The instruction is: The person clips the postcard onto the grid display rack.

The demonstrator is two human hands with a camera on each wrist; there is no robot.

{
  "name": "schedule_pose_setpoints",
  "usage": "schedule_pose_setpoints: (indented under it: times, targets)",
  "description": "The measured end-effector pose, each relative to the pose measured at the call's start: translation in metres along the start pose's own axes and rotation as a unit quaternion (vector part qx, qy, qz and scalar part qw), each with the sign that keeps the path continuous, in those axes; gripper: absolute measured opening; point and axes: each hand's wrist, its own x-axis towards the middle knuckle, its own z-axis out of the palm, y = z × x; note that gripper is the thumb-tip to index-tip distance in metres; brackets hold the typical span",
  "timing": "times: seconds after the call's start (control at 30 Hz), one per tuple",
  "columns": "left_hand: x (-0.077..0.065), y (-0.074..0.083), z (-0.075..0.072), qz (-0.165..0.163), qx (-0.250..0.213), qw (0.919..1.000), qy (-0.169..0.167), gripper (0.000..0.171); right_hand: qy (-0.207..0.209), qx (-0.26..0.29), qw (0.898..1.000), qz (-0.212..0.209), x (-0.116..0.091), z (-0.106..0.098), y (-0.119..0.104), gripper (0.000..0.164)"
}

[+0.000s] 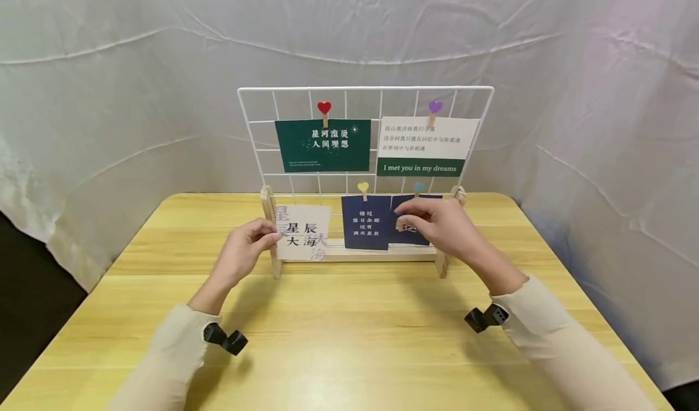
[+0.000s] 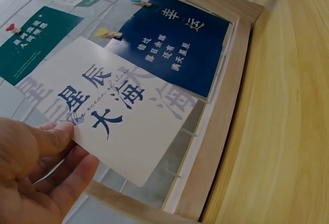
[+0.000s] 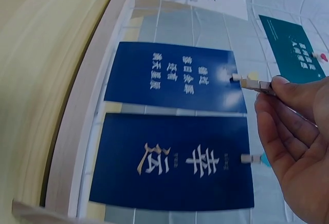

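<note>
My left hand (image 1: 247, 248) pinches the left edge of a white card (image 2: 123, 142) with large dark and pale purple characters, held in front of the lower left of a white wire grid (image 1: 366, 87). Between thumb and fingers, my right hand (image 1: 445, 226) holds a small wooden clothespin (image 3: 259, 85). That hand is in front of a dark blue card (image 3: 175, 162) and partly hides it in the head view. Beside it hangs another dark blue card (image 1: 366, 223) under a yellow-heart clothespin (image 1: 363, 189). A light-blue-heart clothespin (image 3: 252, 159) grips the first blue card.
Higher on the grid, a red-heart clothespin (image 1: 324, 108) holds a green card (image 1: 324, 156), and a purple-heart clothespin (image 1: 435, 107) holds a white-and-green card (image 1: 420, 147). The grid stands in a wooden base (image 1: 355, 257) on a wooden table (image 1: 349, 338). Pale cloth (image 1: 349, 28) hangs behind.
</note>
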Motion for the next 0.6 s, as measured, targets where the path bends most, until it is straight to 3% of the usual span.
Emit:
schedule_pose_setpoints:
  times: [0.4,0.6]
  targets:
    - [0.007,-0.003,0.018,0.002,-0.04,0.9991,0.014,0.012,-0.012,0.02,1.0,-0.01,0.025,0.015,-0.024,0.015]
    - [0.009,-0.003,0.026,0.004,-0.058,0.998,0.024,0.011,0.01,0.036,0.999,-0.012,0.036,0.024,-0.031,0.016]
